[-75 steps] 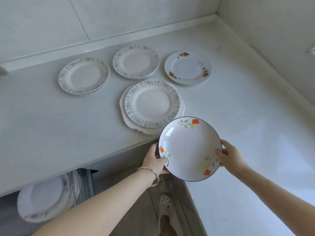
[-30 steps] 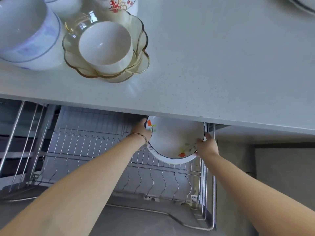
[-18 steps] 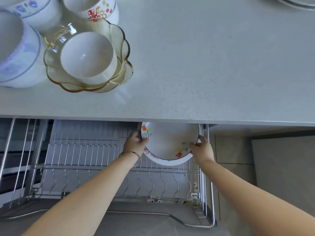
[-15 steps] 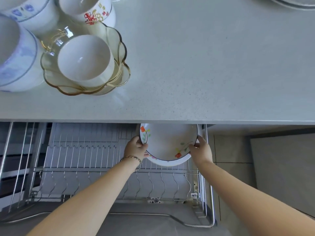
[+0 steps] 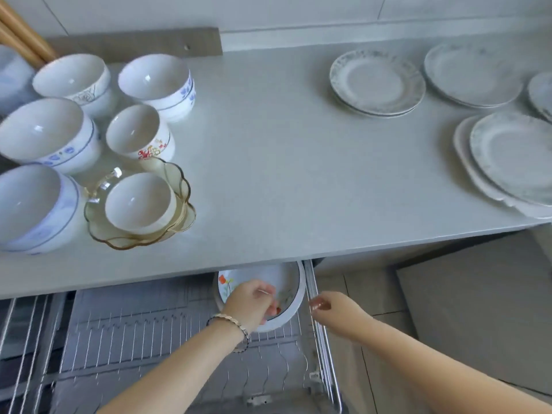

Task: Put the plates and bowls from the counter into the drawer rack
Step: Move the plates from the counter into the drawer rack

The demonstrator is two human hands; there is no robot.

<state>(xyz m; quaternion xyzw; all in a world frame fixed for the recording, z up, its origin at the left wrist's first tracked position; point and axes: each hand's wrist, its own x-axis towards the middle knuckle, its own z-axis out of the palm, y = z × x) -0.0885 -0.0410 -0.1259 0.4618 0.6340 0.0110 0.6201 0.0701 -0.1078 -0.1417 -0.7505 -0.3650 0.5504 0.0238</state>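
A white plate with orange flowers (image 5: 286, 282) stands on edge at the right end of the wire drawer rack (image 5: 134, 333), half hidden under the counter's front edge. My left hand (image 5: 248, 306) hovers in front of the plate's face, fingers loose, off the rim. Just right of the plate, by the drawer's right rail, my right hand (image 5: 334, 309) holds nothing. On the counter (image 5: 283, 174) sit several white bowls at the left (image 5: 44, 132) and stacks of patterned plates at the right (image 5: 378, 82) (image 5: 513, 156).
An amber glass dish (image 5: 179, 186) holds a small white bowl (image 5: 139, 201) near the counter's front edge. Wooden sticks (image 5: 21, 34) lean at the far left. The rack's slots left of the plate hold nothing. Tiled floor (image 5: 373, 294) shows right of the drawer.
The flowered plate went from the counter down into the rack's right end. Both hands gripped its rim half a second ago; now both are off it, and my view has tilted up.
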